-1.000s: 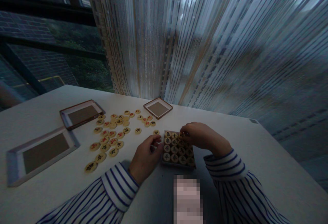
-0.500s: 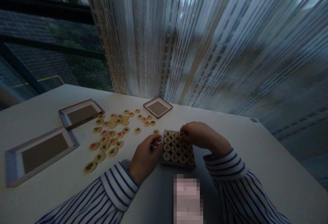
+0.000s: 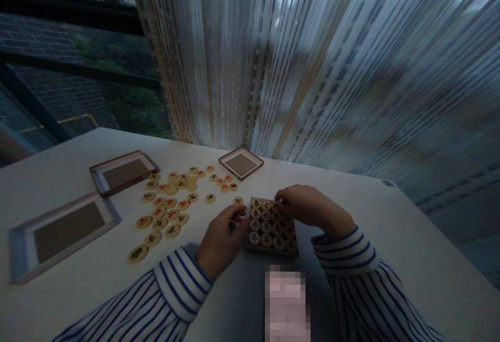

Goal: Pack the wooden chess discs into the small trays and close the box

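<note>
On the bench [image 3: 383, 237], half-open, empty left fingers [image 3: 235, 210] are maybe steadying the box [image 3: 271, 251]; right fingers [image 3: 285, 196] are curling over it, grip hidden.

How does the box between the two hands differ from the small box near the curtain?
The near box holds rows of round pieces; the far box shows its brownish bottom. The near box has one side facing the person, while the far box points a corner that way. Both lie open side up on the white table.
</note>
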`<state>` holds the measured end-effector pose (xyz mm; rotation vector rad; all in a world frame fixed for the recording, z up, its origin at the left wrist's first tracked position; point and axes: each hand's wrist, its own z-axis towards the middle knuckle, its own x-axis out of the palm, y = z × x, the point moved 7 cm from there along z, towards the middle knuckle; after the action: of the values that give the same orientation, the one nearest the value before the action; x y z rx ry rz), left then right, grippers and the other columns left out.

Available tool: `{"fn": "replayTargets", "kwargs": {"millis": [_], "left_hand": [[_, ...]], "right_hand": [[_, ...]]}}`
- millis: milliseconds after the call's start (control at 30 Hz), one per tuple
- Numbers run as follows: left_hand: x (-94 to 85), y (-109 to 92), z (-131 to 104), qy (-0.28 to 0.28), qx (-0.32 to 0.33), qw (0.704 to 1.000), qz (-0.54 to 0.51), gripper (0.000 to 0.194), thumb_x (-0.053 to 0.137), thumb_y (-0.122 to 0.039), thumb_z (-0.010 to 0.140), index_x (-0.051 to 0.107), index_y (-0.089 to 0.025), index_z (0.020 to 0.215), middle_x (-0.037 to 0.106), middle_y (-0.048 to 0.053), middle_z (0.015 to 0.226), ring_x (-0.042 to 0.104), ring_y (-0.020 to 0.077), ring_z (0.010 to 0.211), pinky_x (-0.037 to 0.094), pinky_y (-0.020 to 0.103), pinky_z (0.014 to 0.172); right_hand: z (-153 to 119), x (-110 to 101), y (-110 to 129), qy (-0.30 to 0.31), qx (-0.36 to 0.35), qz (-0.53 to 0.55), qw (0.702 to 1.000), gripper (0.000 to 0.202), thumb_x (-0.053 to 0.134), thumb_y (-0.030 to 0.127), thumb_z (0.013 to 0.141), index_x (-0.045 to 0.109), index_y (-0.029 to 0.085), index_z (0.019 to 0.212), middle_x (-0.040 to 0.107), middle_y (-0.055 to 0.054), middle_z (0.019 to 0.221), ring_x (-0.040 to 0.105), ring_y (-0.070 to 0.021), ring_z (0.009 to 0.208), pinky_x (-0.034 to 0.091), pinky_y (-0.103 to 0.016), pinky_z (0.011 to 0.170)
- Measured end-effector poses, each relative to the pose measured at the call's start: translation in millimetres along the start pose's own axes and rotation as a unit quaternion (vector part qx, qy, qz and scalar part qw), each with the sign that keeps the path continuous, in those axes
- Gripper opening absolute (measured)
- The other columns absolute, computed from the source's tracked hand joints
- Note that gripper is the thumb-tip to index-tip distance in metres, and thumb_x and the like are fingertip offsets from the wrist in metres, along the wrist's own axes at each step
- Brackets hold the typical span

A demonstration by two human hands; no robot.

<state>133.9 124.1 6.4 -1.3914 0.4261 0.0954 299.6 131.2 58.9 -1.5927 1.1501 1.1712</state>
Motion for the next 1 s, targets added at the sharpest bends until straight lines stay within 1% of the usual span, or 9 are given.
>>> {"fn": "replayTargets", "kwargs": {"millis": [133,367,533,667,900,1000], "left_hand": [[-0.2,-0.9,-0.4,0.002,-0.001,1.0,0.005,0.031,0.055,-0.035,0.073,0.061,-0.015,0.096,0.066,0.006,0.082,0.059,0.0157,0.065,0.047,0.029,0.062],[0.6,-1.5,-0.5,0.005,0.011,1.0,0.029,0.03,0.054,-0.036,0.075,0.061,-0.015,0.096,0.066,0.006,0.081,0.059,0.0156,0.064,0.047,0.029,0.06],[0.7,-1.1,-0.7,0.006,0.018,0.999,0.035,0.029,0.053,-0.034,0.075,0.061,-0.015,0.095,0.066,0.005,0.081,0.059,0.016,0.067,0.047,0.028,0.062],[1.5,-1.3,0.4,0.01,0.027,0.999,0.041,0.028,0.051,-0.034,0.076,0.06,-0.015,0.095,0.065,0.005,0.079,0.059,0.0156,0.067,0.047,0.028,0.063],[2.0,-2.2,0.8,0.013,0.02,0.998,0.055,0.03,0.05,-0.035,0.076,0.06,-0.014,0.096,0.065,0.005,0.079,0.059,0.0153,0.065,0.047,0.028,0.061],[2.6,-2.5,0.9,0.015,0.021,0.998,0.057,0.03,0.05,-0.035,0.076,0.06,-0.014,0.096,0.065,0.005,0.08,0.059,0.0151,0.065,0.047,0.028,0.061]], "right_hand": [[0.1,0.5,2.4,0.004,-0.003,0.001,1.0,0.031,0.044,0.021,0.077,0.064,0.024,0.101,0.069,-0.008,0.089,0.063,-0.0217,0.082,0.041,-0.029,0.062],[-0.7,-0.5,6.1,0.004,-0.013,0.0,1.0,0.03,0.042,0.021,0.081,0.064,0.023,0.101,0.068,-0.008,0.091,0.062,-0.0212,0.083,0.041,-0.028,0.064],[0.8,1.4,6.3,0.013,-0.011,0.002,1.0,0.031,0.042,0.019,0.08,0.064,0.022,0.102,0.069,-0.008,0.091,0.062,-0.0209,0.083,0.042,-0.028,0.064],[2.1,2.6,5.3,0.009,-0.01,0.003,1.0,0.031,0.042,0.02,0.08,0.063,0.022,0.102,0.068,-0.009,0.092,0.062,-0.0217,0.084,0.042,-0.029,0.064],[1.8,2.2,5.5,-0.001,-0.013,0.008,1.0,0.031,0.042,0.02,0.079,0.064,0.022,0.101,0.069,-0.008,0.091,0.063,-0.0219,0.083,0.042,-0.029,0.064],[1.8,1.9,5.4,0.008,-0.009,0.011,1.0,0.031,0.043,0.019,0.079,0.064,0.023,0.102,0.069,-0.008,0.09,0.062,-0.0213,0.082,0.041,-0.028,0.063]]}}
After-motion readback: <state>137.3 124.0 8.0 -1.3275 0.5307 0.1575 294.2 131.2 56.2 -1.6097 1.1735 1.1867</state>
